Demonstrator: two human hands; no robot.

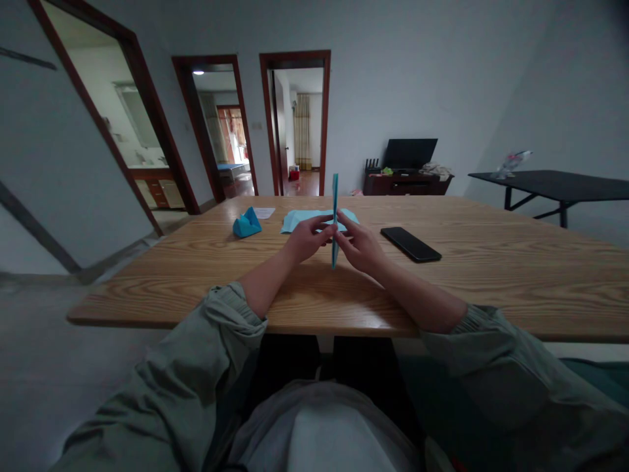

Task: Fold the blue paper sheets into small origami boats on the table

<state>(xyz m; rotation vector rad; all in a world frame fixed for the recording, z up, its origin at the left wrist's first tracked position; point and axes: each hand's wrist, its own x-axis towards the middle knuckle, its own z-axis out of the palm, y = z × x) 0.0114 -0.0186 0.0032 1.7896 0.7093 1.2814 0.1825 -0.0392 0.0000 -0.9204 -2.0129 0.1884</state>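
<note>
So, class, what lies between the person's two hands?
In the head view, a thin blue sheet, seen edge-on, stands upright between the left hand and the right hand.

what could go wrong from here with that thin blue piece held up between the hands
The thin blue piece stands on edge between the left hand and right hand, so uneven pressure might bend it.

The light blue sheet lies just beyond the hands; reaching forward could shift or crumple it.

The phone lies near the right forearm, so a sideways sweep might nudge it.
</note>
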